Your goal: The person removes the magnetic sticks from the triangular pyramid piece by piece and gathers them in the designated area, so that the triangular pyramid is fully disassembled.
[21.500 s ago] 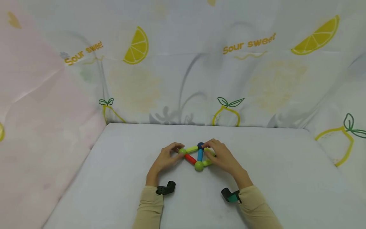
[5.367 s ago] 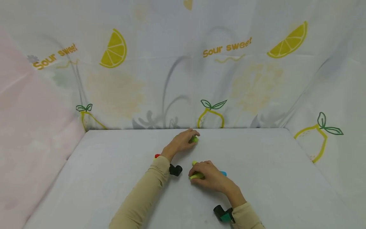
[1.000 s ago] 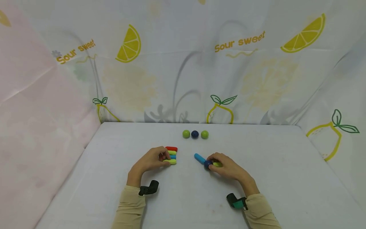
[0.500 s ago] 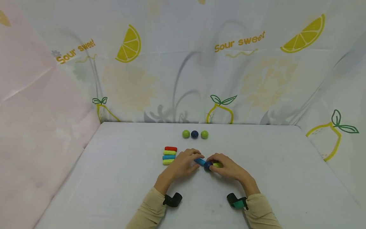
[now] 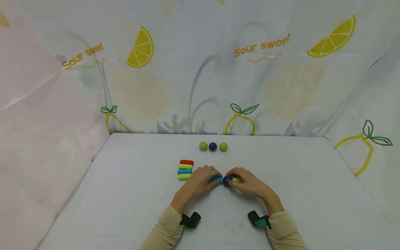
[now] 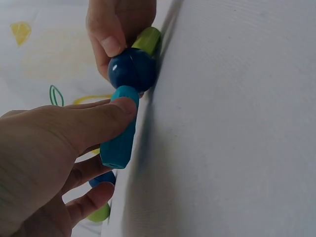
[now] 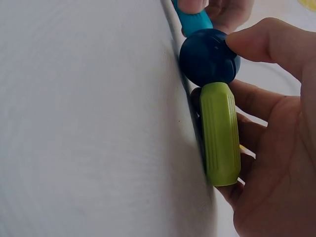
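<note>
My left hand pinches a blue toy rod, with the thumb laid along its upper side in the left wrist view. One end of that rod touches a dark blue ball. My right hand holds the ball between thumb and fingers. A yellow-green ridged rod meets the ball's other side and lies along the right fingers. Rod, ball and rod form a nearly straight row, low over the white table.
Left of my left hand lie a red rod, a blue rod and two yellow-green rods, stacked side by side. Farther back, a dark blue ball sits between two green balls. A lemon-print cloth hangs behind the table.
My left hand has gone from the row of rods to the blue rod beside the ball. That rod has swung from slanting to nearly level. The right hand stays on the ball.
</note>
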`<state>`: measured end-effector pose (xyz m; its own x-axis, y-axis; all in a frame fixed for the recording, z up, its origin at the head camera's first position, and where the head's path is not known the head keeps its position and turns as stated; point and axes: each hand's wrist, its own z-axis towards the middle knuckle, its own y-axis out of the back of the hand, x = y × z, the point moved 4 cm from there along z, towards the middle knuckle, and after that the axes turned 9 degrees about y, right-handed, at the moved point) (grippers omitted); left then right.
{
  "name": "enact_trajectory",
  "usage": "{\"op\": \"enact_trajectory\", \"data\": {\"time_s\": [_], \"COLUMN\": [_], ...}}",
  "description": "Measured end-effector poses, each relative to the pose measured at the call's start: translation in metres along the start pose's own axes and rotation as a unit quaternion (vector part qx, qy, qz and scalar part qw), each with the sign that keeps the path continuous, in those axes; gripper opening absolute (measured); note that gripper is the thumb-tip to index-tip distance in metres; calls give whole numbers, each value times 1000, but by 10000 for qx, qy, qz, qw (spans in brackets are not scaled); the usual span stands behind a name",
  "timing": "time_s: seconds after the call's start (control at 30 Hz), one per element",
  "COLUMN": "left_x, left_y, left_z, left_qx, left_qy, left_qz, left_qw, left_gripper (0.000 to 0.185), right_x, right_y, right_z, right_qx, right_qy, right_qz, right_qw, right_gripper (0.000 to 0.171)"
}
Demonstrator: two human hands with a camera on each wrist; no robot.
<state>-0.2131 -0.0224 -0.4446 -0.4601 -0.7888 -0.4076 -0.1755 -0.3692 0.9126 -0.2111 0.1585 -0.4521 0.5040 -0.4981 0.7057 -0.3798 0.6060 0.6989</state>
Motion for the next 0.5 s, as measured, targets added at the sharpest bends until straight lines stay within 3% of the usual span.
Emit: {"op": "enact_trajectory", "data": {"time_s": [0.3,0.5], "left_x": [4,20], "left_y": [14,33], "left_z": [-8,-19], "left_qx": [517,739], "left_qy": [-215,2], "left_qz": [-400,-734], "left_qw": [9976,9946], "left_gripper": [19,15], "right_x": [-2,-3], "right_y": [-1,-1], "right_z": [0,0], "right_qx": [-20,-41], "right_qy": [-139,-247], "right_qz": [-126,-45], "right_qw": [9998,9997], "right_gripper": [26,29]}}
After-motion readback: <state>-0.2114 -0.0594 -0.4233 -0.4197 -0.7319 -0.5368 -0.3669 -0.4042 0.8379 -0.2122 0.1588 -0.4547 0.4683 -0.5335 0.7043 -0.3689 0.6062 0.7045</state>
